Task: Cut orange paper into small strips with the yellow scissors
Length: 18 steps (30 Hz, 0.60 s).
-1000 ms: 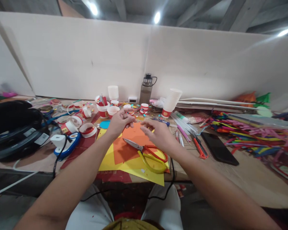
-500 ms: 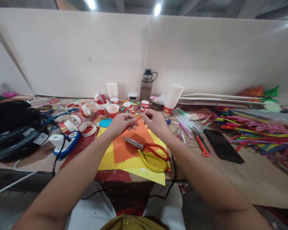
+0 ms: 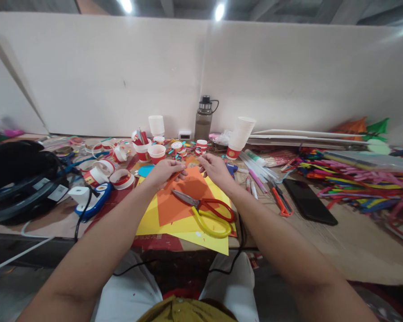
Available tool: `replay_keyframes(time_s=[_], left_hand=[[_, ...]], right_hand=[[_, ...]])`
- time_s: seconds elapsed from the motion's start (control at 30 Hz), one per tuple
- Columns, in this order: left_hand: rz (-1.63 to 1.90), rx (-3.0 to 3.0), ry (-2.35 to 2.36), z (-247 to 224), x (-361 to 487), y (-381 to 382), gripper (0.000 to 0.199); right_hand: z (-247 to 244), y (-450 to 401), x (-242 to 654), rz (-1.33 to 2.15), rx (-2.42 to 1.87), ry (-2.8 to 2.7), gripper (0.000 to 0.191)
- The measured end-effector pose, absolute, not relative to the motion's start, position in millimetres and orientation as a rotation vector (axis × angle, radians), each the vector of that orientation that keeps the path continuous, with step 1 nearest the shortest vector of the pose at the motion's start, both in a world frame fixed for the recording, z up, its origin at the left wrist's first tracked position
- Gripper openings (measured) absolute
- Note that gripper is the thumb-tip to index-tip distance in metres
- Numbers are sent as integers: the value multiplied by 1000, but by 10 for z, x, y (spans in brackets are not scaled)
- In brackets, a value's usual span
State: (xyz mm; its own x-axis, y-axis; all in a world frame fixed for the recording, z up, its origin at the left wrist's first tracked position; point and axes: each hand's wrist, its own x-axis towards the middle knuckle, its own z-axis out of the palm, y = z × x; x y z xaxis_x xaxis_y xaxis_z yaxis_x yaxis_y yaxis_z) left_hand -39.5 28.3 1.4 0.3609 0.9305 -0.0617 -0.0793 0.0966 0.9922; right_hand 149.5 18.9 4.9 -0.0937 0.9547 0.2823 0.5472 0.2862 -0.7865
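Note:
My left hand (image 3: 169, 173) is closed over the orange paper (image 3: 174, 201), its fingers around a small orange piece that shows only in part. To its right, my right hand (image 3: 215, 169) is held with thumb and fingertips pinched together; whatever they hold is too small to make out. A gap separates the two hands. Scissors (image 3: 201, 208) with one red and one yellow handle lie across the orange paper and yellow paper (image 3: 147, 223), blades partly apart and pointing left. A blue paper piece (image 3: 145, 171) is beside my left wrist.
Paper cups (image 3: 156, 153), cut cup rings (image 3: 122, 179) and a blue-and-white power strip (image 3: 94, 201) are on the left. A bottle (image 3: 203, 118) and stacked cups (image 3: 241, 136) stand behind. On the right are a cutter (image 3: 281, 201), a phone (image 3: 309, 201) and coloured pipe cleaners (image 3: 356, 179).
My hands have moved slightly apart, my left hand a little left. More of the small orange piece now shows at my left hand. The scissors have stayed on the paper.

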Motion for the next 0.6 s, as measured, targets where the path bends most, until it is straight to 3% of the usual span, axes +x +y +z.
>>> replay_keyframes(time_s=[0.27,0.43,0.6], left_hand=[[977,1038,976,-33,-432,363,13],[1018,994,975,-40,-412,358,10],[1033,1002,972,-46,-414,358,11]], right_hand=[[-95,394,1328,369,-1699,-2115,20],[-160,479,1261,336,-1705,-2215,5],[-215,539,1273,361,-1684,-2193,12]])
